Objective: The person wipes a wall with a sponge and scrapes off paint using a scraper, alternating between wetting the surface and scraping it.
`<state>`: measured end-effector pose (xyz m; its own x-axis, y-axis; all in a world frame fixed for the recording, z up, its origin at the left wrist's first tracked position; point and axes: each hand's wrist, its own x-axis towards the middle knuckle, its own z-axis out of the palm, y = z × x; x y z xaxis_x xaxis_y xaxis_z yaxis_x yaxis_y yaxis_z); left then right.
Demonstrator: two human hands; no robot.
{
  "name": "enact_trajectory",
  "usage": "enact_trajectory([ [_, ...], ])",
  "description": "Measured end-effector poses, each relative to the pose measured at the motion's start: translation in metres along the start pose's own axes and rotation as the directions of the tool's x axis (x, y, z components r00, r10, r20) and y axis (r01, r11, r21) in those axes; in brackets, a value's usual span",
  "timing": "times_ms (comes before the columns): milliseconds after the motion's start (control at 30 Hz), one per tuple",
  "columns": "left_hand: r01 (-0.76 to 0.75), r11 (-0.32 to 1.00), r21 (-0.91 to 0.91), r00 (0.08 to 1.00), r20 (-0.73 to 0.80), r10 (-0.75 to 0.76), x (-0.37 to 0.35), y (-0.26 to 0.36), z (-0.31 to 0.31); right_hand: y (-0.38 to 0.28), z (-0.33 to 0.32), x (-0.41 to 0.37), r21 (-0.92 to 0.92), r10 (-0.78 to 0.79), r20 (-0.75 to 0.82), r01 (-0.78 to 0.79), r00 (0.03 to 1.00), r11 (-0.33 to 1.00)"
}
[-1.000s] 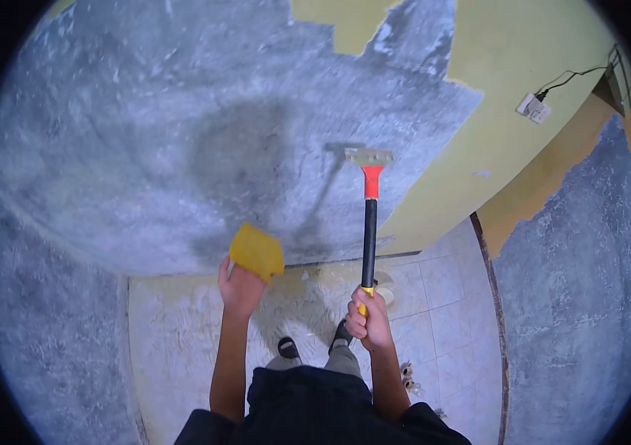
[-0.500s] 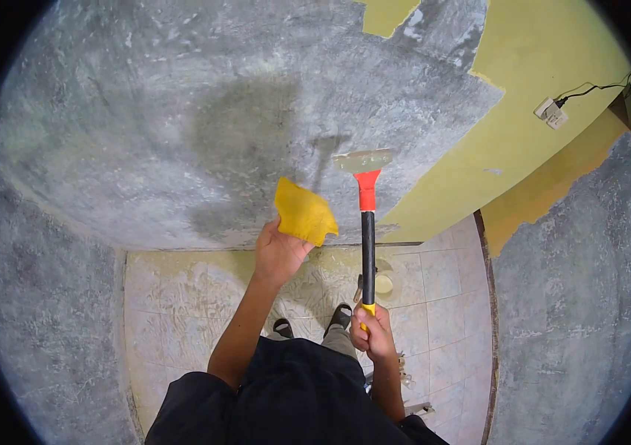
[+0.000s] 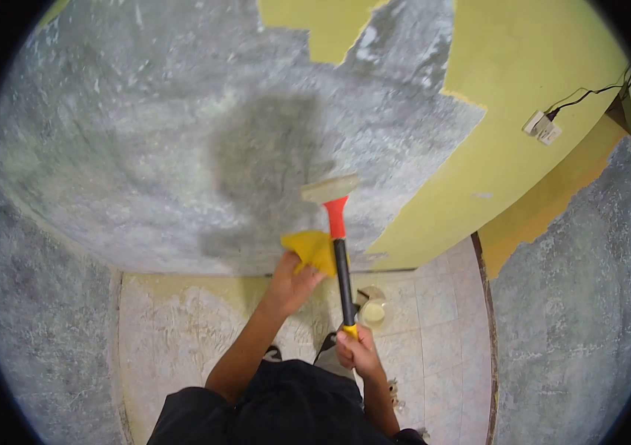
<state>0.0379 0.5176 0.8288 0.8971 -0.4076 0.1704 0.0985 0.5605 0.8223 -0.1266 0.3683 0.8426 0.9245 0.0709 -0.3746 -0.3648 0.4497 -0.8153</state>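
My right hand [image 3: 358, 351] is closed round the yellow grip of a long-handled scraper [image 3: 343, 271]. Its shaft is black, its neck red, and the wide pale blade points up at the wall, smeared by motion; whether it touches cannot be made out. My left hand [image 3: 291, 289] pinches a limp yellow cloth [image 3: 311, 248] just left of the shaft, with the cloth's right edge close to or behind the scraper. Behind both is a grey, stripped wall [image 3: 160, 133], darker in a patch left of the blade, where shadow also falls.
Yellow paint [image 3: 530, 44] still covers the wall's right side, with a jagged edge. A socket with a plug [image 3: 542, 127] and cable is there. On the dusty tiled floor [image 3: 441, 319] stands a round container [image 3: 372, 311] by my feet. Grey side walls flank me.
The scraper has tilted left and its blade has come down and left in view. My left hand has moved right and lower, bringing the cloth beside the shaft. The view has shifted upward.
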Motion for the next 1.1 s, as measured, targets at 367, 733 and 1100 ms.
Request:
enact_trajectory([
  [367, 0.282, 0.921, -0.268, 0.954, 0.18, -0.24, 0.084, 0.008, 0.079, -0.093, -0.046, 0.048, -0.195, -0.045, 0.158, 0.076, 0.986, 0.978],
  [733, -0.106, 0.994, 0.033, 0.993, -0.04, 0.107, 0.185, 0.135, 0.158, -0.199, 0.046, 0.114, 0.154, -0.329, 0.341, 0.293, 0.88, 0.944],
  [1100, -0.115, 0.993, 0.019, 0.991, 0.068, 0.113, 0.192, 0.15, 0.154, -0.203, 0.06, 0.119, 0.224, -0.268, 0.407, 0.189, 0.873, 0.956],
])
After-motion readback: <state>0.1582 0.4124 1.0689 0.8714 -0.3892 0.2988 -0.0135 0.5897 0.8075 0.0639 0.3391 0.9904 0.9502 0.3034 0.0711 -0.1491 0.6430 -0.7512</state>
